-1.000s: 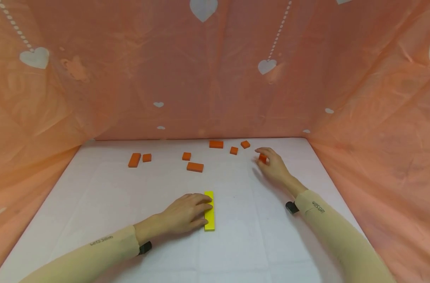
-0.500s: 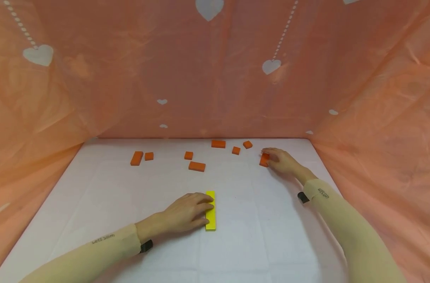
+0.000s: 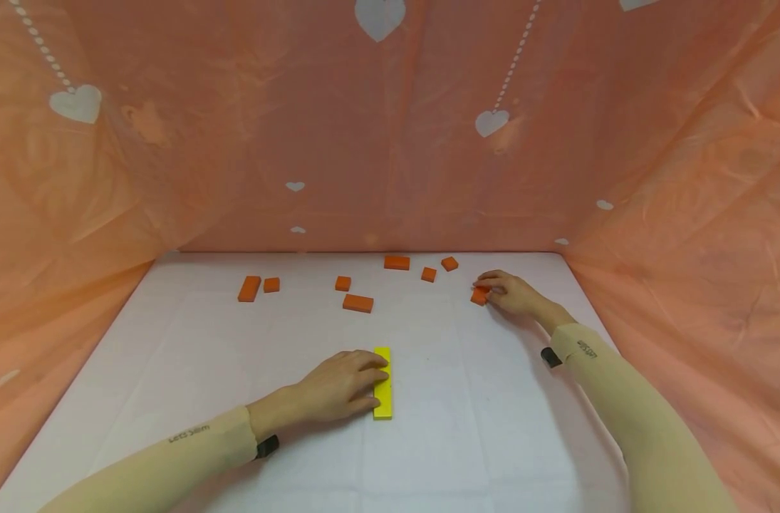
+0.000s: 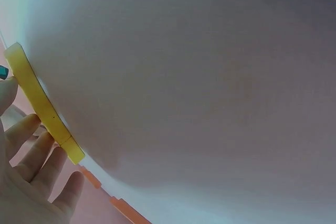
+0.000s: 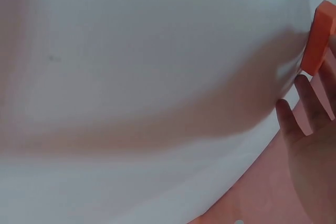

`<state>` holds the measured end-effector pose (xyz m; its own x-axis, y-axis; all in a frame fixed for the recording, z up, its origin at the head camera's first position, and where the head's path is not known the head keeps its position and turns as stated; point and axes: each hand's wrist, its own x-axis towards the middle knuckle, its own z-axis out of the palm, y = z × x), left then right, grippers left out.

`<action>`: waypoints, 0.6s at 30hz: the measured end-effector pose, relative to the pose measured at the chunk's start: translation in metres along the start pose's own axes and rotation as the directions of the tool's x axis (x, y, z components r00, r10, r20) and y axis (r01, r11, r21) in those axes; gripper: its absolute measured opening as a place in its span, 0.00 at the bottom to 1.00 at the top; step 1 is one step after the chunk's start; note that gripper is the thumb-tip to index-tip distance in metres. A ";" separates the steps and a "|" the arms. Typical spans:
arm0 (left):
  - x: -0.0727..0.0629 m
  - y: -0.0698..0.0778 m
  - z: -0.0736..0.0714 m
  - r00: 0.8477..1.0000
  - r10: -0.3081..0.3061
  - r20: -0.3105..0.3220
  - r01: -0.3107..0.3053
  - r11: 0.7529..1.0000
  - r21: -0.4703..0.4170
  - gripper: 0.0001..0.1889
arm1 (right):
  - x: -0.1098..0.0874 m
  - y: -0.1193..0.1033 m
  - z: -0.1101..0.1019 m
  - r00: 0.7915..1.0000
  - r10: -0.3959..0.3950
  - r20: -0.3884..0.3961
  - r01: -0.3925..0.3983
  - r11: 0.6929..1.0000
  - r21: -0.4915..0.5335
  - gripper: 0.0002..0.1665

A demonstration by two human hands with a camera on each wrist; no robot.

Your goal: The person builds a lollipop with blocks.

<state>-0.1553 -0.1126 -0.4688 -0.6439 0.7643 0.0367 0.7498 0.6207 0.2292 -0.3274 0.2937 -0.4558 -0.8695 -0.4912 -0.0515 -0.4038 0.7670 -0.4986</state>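
Note:
A flat yellow bar (image 3: 382, 411) lies lengthwise on the white table near its middle. My left hand (image 3: 335, 387) comes from the left and rests its fingers on the bar. The left wrist view has those fingers fairly straight against the yellow bar (image 4: 39, 98), with a thin line crossing it near one end. At the far right, my right hand (image 3: 514, 293) pinches a small orange block (image 3: 479, 296) between thumb and fingers, low at the table. Part of this orange block (image 5: 318, 40) is cut off in the right wrist view, where two other fingers extend away from it.
Several orange blocks lie scattered along the back: a long one (image 3: 249, 288) and a small one (image 3: 271, 285) at left, others (image 3: 358, 303) in the middle, and small ones (image 3: 449, 263) near my right hand. A pink heart-print curtain (image 3: 390, 142) encloses the white table (image 3: 236, 356).
My right hand has shifted slightly right, bringing the orange block down to the table and turning it. The left hand and the yellow bar have stayed in place.

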 end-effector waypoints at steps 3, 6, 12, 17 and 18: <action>0.000 0.000 -0.001 1.000 -0.003 0.003 0.003 1.000 -0.003 0.23 | -0.001 0.002 0.000 1.000 -0.024 -0.009 0.024 1.000 -0.015 0.24; 0.000 0.000 -0.001 1.000 -0.004 0.004 0.004 1.000 0.000 0.23 | -0.003 0.003 -0.001 0.999 -0.043 -0.019 0.043 0.999 -0.023 0.23; 0.000 0.000 -0.001 1.000 -0.007 0.007 0.007 1.000 0.001 0.23 | -0.008 0.000 0.000 1.000 -0.003 -0.021 0.004 1.000 0.008 0.21; 0.000 0.000 -0.001 1.000 -0.002 0.001 0.002 1.000 0.000 0.23 | -0.011 -0.003 0.004 0.997 -0.048 -0.067 0.049 0.999 0.013 0.20; 0.000 0.000 -0.001 1.000 0.000 -0.001 0.000 1.000 0.000 0.23 | -0.011 -0.005 0.005 0.995 -0.056 -0.080 0.058 0.998 0.016 0.20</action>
<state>-0.1551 -0.1124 -0.4679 -0.6444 0.7638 0.0378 0.7495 0.6210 0.2293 -0.3150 0.2933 -0.4576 -0.8654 -0.4990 0.0461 -0.4487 0.7305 -0.5149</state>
